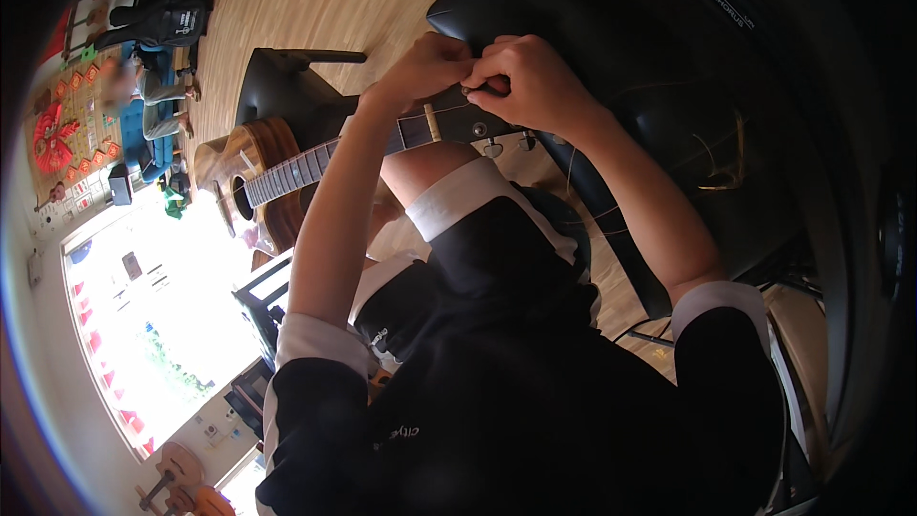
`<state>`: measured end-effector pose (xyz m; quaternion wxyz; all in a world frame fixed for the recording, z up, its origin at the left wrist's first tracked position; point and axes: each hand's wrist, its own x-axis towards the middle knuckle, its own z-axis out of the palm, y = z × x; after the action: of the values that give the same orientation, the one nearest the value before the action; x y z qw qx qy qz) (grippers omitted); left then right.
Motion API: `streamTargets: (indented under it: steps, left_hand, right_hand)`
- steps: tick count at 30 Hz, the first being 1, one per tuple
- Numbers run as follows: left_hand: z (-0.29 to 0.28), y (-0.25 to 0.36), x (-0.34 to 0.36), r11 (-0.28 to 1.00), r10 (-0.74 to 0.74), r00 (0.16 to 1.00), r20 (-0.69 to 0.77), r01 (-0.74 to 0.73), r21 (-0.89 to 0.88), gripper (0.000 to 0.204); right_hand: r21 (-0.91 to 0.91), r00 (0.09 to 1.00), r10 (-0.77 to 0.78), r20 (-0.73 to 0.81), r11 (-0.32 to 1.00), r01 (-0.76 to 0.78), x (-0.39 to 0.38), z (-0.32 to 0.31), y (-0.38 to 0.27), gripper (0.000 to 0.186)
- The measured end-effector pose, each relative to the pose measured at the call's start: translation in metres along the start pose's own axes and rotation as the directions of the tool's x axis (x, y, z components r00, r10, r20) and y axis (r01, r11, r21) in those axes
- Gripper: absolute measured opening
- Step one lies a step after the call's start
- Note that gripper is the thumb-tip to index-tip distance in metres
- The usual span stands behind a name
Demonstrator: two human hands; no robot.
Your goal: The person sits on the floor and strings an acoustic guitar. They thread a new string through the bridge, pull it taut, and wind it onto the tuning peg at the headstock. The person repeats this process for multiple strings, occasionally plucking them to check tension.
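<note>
Pinched narrow, the left hand (426, 69) and the right hand (537, 81) nearly meet at the fingertips, fingers curled in; I cannot tell exactly what either one holds. Beneath everything spreads a light wooden floor (296, 5). Over it, beyond the hands, stands a broad black padded surface (611, 14). An acoustic guitar (301, 171) lies slantwise, its brown body off to the left and its neck passing under the left forearm, above the bare knee, toward the hands. Its dark headstock (460, 122) sits just below them. A pale nut (433, 122) crosses the neck there, and metal tuning pegs (493, 149) line the near edge. Smallest, a dark knob (466, 91) shows right at the right thumb's tip.
</note>
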<state>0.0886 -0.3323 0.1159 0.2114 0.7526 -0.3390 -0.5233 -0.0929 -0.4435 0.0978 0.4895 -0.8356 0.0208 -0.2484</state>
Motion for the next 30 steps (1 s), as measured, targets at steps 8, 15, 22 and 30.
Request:
streamTargets:
  steps: [8, 15, 22, 30]
  left_hand:
    - [-0.004, 0.002, -0.012, 0.925, 0.162, 0.983, 0.09, -0.119, -0.361, 0.03]
    - [-0.002, 0.016, -0.008, 0.994, 0.074, 0.995, 0.073, -0.068, -0.084, 0.02]
    - [-0.006, -0.012, 0.007, 0.998, -0.017, 0.998, 0.056, 0.014, 0.055, 0.02]
    - [-0.006, 0.002, -0.005, 0.969, 0.14, 0.989, 0.056, -0.125, -0.214, 0.017]
  right_hand:
    - [0.042, 0.998, -0.041, -0.052, 0.998, 0.043, 0.0, 0.005, 0.002, 0.012]
    - [0.033, 0.997, -0.049, -0.059, 0.998, 0.051, -0.001, 0.004, 0.002, 0.012]
    - [0.046, 0.999, -0.035, -0.042, 0.998, 0.037, 0.0, 0.003, -0.001, 0.013]
    - [0.052, 0.997, -0.051, -0.056, 0.997, 0.054, -0.001, 0.004, 0.002, 0.013]
